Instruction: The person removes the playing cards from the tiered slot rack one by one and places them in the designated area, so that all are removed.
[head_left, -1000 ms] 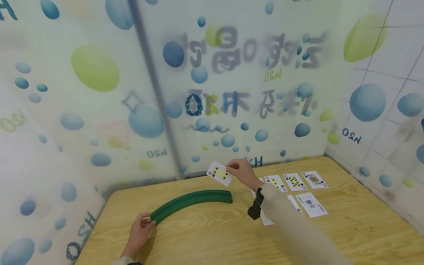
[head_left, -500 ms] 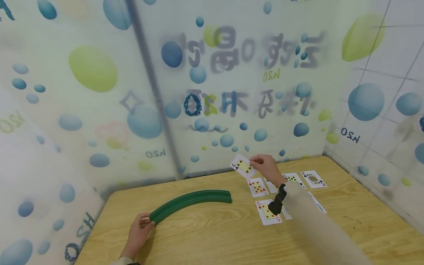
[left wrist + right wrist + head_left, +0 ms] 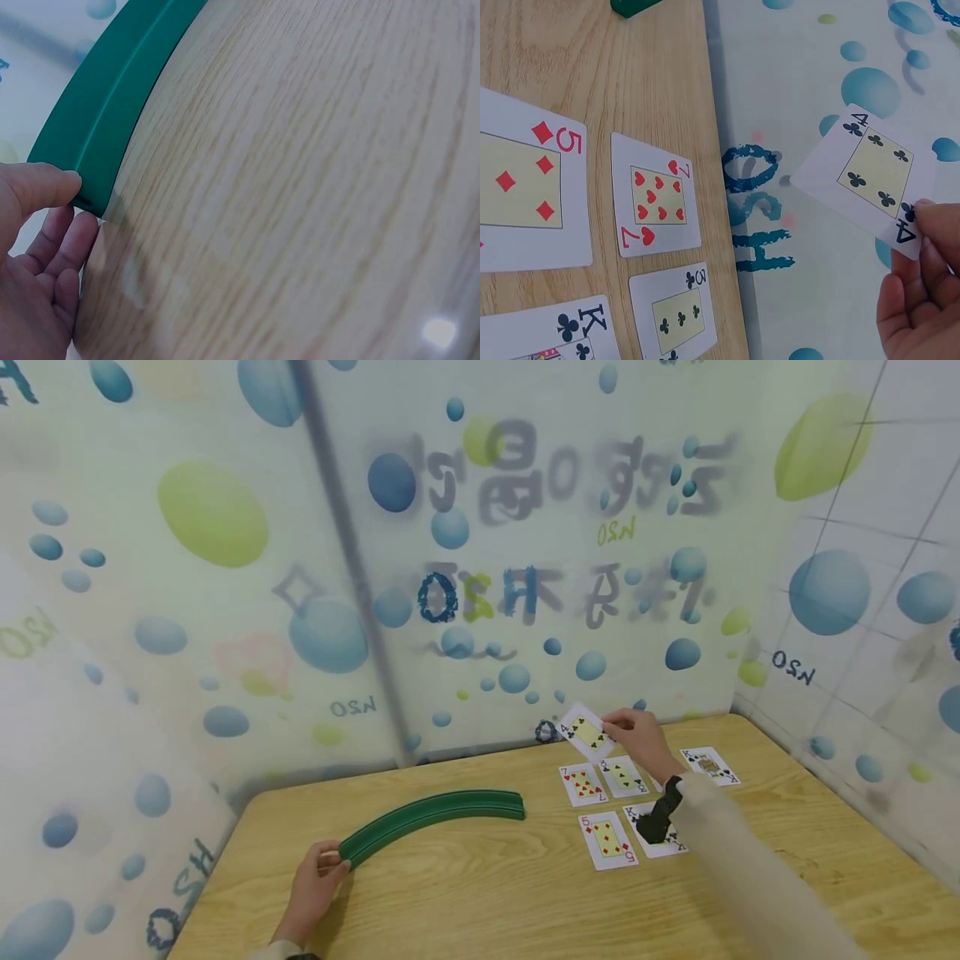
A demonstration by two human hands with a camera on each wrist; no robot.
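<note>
A four of clubs playing card [image 3: 587, 732] is pinched by one corner between the thumb and fingers of my right hand [image 3: 641, 742], raised above the back row of cards. In the right wrist view the card [image 3: 877, 169] faces the camera. My left hand [image 3: 315, 887] grips the near left end of a curved green card holder [image 3: 431, 814] on the table; the left wrist view has the thumb on top of the holder [image 3: 112, 112]. Below the raised card lie a seven of hearts [image 3: 583, 785] and a three of clubs [image 3: 622, 777].
A five of diamonds [image 3: 607, 842] and a king of clubs [image 3: 641, 818] lie in the front row, the latter partly behind my wrist strap. Another king [image 3: 708, 766] lies at the back right. Patterned curtain [image 3: 480, 677] hangs behind the wooden table [image 3: 465, 893].
My right hand has moved to the right with the four of clubs, uncovering the seven of hearts and five of diamonds. My left hand and the green holder have stayed put.
</note>
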